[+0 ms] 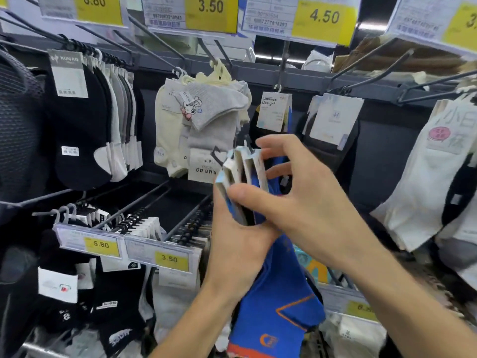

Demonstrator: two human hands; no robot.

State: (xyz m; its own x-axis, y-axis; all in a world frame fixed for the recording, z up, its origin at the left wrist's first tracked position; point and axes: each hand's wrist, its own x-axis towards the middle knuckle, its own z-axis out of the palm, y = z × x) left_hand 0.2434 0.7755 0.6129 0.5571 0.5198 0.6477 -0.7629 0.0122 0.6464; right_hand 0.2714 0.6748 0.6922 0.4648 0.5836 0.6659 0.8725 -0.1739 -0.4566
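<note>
Blue socks (278,293), long axis vertical, gripped by your left hand (232,249) below the card headers (245,164); your right hand (304,202) pinches those headers; the peg (284,58) lies above both hands.

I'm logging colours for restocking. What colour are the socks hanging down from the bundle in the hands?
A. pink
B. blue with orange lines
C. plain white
B: the socks that hang below the left hand, which grips the bundle, are blue with orange lines, while the right hand pinches the card tops.
</note>
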